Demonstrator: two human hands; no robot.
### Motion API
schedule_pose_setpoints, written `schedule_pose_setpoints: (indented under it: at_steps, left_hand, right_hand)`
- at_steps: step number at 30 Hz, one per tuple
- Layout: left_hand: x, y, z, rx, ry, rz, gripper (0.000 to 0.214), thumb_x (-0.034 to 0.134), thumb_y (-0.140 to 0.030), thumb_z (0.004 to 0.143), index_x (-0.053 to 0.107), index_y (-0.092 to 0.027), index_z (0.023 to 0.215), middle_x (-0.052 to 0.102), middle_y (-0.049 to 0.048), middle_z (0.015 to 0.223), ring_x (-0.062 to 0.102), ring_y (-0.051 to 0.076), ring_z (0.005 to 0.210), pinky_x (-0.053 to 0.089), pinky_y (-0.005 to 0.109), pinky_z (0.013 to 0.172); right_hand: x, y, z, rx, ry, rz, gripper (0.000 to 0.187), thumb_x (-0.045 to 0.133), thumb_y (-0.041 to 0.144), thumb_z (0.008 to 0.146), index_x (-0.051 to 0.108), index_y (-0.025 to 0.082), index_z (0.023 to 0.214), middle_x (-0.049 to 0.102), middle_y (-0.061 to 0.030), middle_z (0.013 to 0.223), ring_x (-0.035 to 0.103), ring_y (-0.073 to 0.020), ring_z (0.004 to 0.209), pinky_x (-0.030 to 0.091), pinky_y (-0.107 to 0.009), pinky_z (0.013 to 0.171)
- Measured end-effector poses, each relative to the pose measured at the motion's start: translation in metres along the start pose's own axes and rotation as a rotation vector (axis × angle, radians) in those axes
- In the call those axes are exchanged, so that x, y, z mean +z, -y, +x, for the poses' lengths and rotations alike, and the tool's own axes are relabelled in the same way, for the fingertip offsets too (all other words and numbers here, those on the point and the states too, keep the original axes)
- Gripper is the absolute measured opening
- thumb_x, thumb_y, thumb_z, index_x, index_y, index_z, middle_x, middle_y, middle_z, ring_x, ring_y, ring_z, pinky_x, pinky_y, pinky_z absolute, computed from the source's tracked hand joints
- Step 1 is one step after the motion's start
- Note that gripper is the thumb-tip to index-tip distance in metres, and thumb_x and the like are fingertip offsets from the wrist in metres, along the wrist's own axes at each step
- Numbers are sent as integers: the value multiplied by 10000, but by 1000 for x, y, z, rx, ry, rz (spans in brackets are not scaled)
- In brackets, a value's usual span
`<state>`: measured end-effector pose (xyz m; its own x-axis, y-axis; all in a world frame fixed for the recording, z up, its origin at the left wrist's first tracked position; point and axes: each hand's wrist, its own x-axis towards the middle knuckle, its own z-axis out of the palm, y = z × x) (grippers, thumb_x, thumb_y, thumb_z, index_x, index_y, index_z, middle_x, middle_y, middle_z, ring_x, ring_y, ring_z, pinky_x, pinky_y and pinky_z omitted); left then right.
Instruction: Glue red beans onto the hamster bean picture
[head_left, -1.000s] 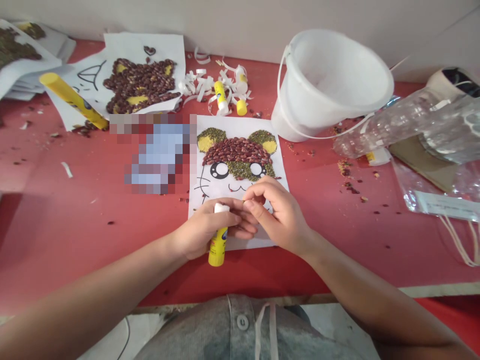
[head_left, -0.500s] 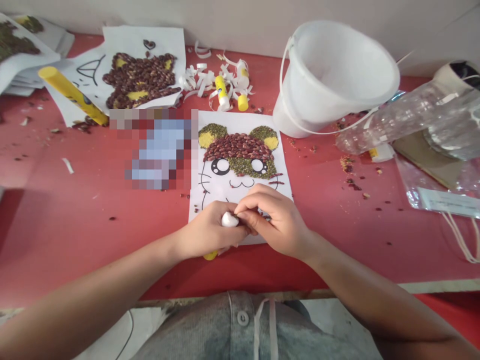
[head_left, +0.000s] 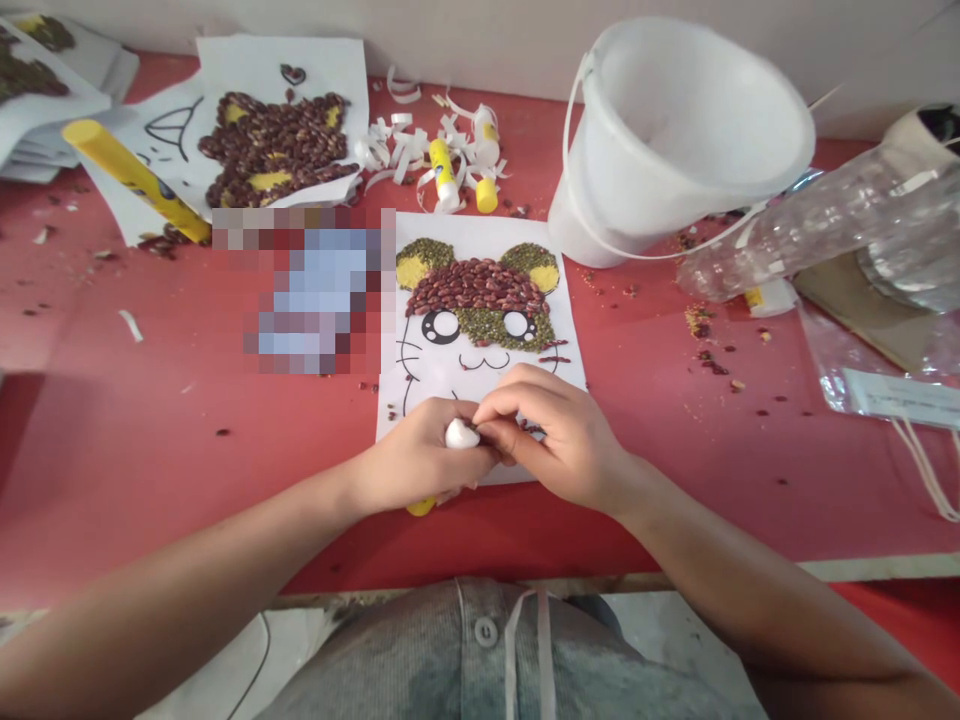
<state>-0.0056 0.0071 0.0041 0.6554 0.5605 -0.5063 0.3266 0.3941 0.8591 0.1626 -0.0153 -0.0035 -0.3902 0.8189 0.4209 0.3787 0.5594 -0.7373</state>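
Note:
My left hand is wrapped round a glue stick, whose white end pokes up between thumb and forefinger. A yellow piece shows under that hand; whether it belongs to the same stick I cannot tell. Thumb and forefinger of my right hand are pinched together against the left fingers, on something tiny and mostly hidden. Both hands are over the lower part of a paper with a hamster drawing. Red beans cover its forehead, green mung beans fill the ears' rims and part of the face.
A white bucket stands behind on the right, beside clear plastic bottles. At the back left lie a bean-covered picture and a large yellow glue stick. Paper strips and loose beans are scattered on the red table.
The view has shifted slightly, so the tabletop things sit a little higher in the picture. Both hands keep nearly the same pose.

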Motion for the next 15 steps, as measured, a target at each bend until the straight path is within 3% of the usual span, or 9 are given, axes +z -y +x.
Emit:
schedule_pose_setpoints:
  at_steps: [15]
  left_hand:
    - [0,0,1,-20,9,0,61,487,-196,673,542,-178,693,472,-84,447,431,67,332,349,174,297]
  right_hand:
    - [4,3,-2,66,-14,81,130,499,120,884,549,183,783,511,9,729,491,-85,650,413,-218,560]
